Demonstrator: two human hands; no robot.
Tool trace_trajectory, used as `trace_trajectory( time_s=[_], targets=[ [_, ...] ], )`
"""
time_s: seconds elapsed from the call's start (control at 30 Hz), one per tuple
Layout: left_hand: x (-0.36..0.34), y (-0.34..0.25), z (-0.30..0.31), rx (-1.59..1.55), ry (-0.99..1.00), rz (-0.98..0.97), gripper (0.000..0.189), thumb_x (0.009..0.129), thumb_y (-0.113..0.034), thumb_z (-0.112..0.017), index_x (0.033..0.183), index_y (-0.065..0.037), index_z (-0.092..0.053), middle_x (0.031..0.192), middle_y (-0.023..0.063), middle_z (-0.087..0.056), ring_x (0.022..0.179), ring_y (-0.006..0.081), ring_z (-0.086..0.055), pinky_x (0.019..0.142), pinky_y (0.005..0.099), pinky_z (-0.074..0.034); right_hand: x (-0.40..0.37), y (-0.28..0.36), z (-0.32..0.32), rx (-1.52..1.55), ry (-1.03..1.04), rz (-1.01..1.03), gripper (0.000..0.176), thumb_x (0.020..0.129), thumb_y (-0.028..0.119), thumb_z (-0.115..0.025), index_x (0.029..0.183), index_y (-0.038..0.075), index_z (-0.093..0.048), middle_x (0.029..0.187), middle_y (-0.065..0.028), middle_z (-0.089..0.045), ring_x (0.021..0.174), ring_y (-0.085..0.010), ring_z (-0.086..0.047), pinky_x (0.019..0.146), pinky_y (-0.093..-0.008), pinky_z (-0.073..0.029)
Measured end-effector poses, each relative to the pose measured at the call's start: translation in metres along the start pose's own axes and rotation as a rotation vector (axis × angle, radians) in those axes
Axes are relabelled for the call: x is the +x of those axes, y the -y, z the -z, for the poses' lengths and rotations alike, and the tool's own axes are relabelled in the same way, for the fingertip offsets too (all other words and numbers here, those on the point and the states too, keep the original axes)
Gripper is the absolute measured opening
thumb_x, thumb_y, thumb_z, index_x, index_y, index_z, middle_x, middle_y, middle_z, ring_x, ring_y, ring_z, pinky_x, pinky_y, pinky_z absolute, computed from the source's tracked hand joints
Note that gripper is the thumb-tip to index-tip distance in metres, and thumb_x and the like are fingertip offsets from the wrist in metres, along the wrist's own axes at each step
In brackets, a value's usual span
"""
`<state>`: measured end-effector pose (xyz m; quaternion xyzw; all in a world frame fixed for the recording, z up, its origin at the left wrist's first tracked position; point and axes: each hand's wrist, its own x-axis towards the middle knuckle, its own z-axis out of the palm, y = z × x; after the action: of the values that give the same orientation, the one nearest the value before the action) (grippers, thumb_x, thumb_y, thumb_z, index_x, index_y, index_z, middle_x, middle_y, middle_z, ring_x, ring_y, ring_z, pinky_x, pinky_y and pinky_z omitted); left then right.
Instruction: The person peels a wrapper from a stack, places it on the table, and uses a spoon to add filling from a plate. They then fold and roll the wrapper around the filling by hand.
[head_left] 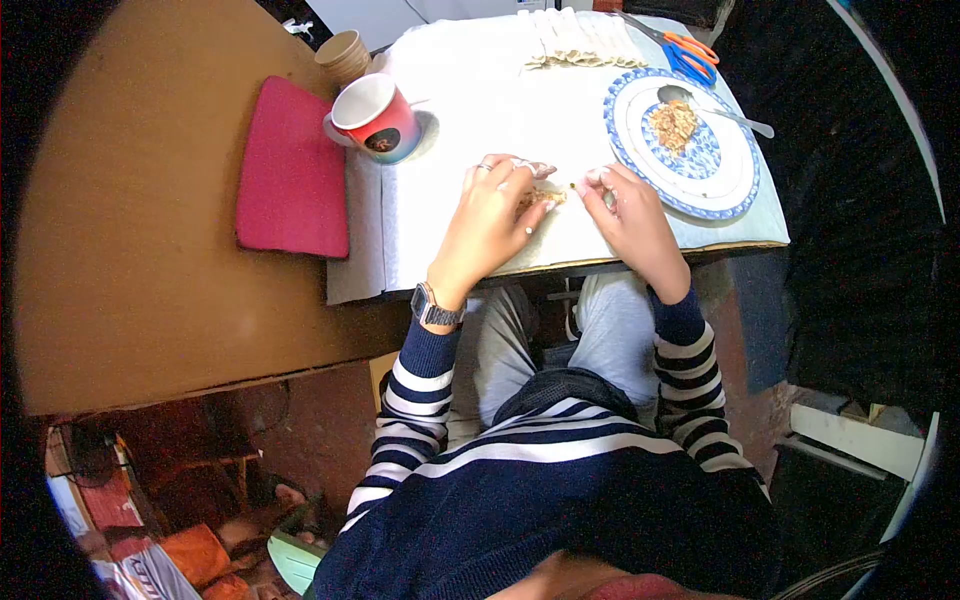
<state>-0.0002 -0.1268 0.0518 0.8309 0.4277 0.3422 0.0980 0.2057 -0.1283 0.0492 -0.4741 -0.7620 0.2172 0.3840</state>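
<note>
My left hand (487,217), with a wristwatch and a ring, curls its fingers and thumb around a clump of brown crumbly filling (545,196) low over the white-covered table. Any wrapper under the clump blends into the white cover. Just to the right, my right hand (632,215) has its thumb and fingertips pinched together. A tiny dark speck shows at those fingertips; whatever they hold is too small to make out. Right of this hand lies a blue-and-white plate (738,187) with a mound of similar brown crumbly food (673,127) and a metal spoon (735,118).
Several slim white rolls (582,38) lie in a row at the back edge. Scissors with orange and blue handles (690,58) are at the back right. A red-and-blue mug (385,125), stacked brown cups (343,55) and a red flat case (290,170) stand left.
</note>
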Motion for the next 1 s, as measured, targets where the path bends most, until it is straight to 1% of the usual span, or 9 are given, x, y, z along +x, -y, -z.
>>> trace_trajectory(
  time_s=[0.13, 0.2, 0.33, 0.4, 0.6, 0.8, 1.0],
  targets=[
    [-0.003, 0.005, -0.001, -0.015, -0.076, -0.006, 0.035, 0.082, -0.013, -0.068, 0.116, -0.006, -0.065, 0.108, 0.0134, -0.064, 0.108, 0.0321, -0.055, 0.095, 0.0414, -0.042, 0.004, 0.0, -0.002, 0.024, -0.006, 0.022, 0.016, 0.089, 0.01, -0.062, 0.09, -0.005, -0.064, 0.085, -0.0188, -0.061, 0.079, -0.0327, -0.061, 0.071, -0.0396, -0.048],
    [-0.004, 0.006, -0.004, -0.01, -0.129, -0.004, 0.034, 0.082, -0.013, -0.067, 0.116, -0.006, -0.065, 0.11, 0.013, -0.063, 0.11, 0.0322, -0.053, 0.096, 0.0419, -0.041, 0.006, 0.001, -0.002, 0.013, -0.001, 0.047, 0.016, 0.089, 0.011, -0.062, 0.089, -0.004, -0.065, 0.086, -0.0188, -0.061, 0.078, -0.0327, -0.061, 0.071, -0.0399, -0.049],
    [-0.008, 0.003, -0.01, 0.037, -0.19, 0.006, 0.034, 0.081, -0.013, -0.067, 0.114, -0.007, -0.066, 0.112, 0.0107, -0.061, 0.113, 0.0311, -0.051, 0.097, 0.0422, -0.038, 0.01, 0.007, -0.002, -0.018, 0.029, 0.0, 0.017, 0.087, 0.013, -0.063, 0.088, -0.004, -0.066, 0.086, -0.0187, -0.062, 0.08, -0.0328, -0.062, 0.071, -0.0404, -0.049],
    [-0.01, 0.005, -0.013, 0.049, -0.199, 0.014, 0.034, 0.08, -0.014, -0.068, 0.114, -0.008, -0.066, 0.112, 0.0097, -0.061, 0.114, 0.0302, -0.051, 0.098, 0.0418, -0.037, 0.01, 0.005, -0.004, -0.038, 0.031, 0.006, 0.017, 0.086, 0.013, -0.065, 0.088, -0.003, -0.067, 0.086, -0.0183, -0.062, 0.081, -0.0327, -0.062, 0.072, -0.0404, -0.049],
    [-0.013, 0.005, -0.016, 0.087, -0.205, 0.006, 0.033, 0.08, -0.016, -0.07, 0.112, -0.01, -0.067, 0.113, 0.0079, -0.062, 0.117, 0.0292, -0.051, 0.097, 0.0422, -0.035, 0.01, -0.001, -0.008, -0.174, -0.002, 0.223, 0.015, 0.083, 0.012, -0.068, 0.087, -0.002, -0.067, 0.089, -0.0151, -0.063, 0.083, -0.0323, -0.062, 0.075, -0.0411, -0.051],
    [-0.014, 0.006, -0.017, 0.079, -0.198, 0.005, 0.032, 0.08, -0.017, -0.07, 0.112, -0.01, -0.067, 0.114, 0.0077, -0.062, 0.118, 0.0294, -0.051, 0.098, 0.0428, -0.035, 0.009, 0.005, -0.003, -0.253, 0.071, 0.24, 0.014, 0.082, 0.013, -0.069, 0.087, 0.0, -0.066, 0.092, -0.0125, -0.061, 0.088, -0.0301, -0.061, 0.078, -0.0404, -0.05],
    [-0.015, 0.004, -0.017, 0.088, -0.187, 0.013, 0.032, 0.081, -0.018, -0.07, 0.112, -0.01, -0.067, 0.115, 0.0086, -0.061, 0.119, 0.0296, -0.05, 0.099, 0.0428, -0.034, 0.008, 0.012, 0.001, -0.343, 0.037, 0.287, 0.014, 0.085, 0.015, -0.066, 0.09, 0.002, -0.065, 0.095, -0.0104, -0.061, 0.092, -0.0285, -0.06, 0.081, -0.0402, -0.048]
  ],
)
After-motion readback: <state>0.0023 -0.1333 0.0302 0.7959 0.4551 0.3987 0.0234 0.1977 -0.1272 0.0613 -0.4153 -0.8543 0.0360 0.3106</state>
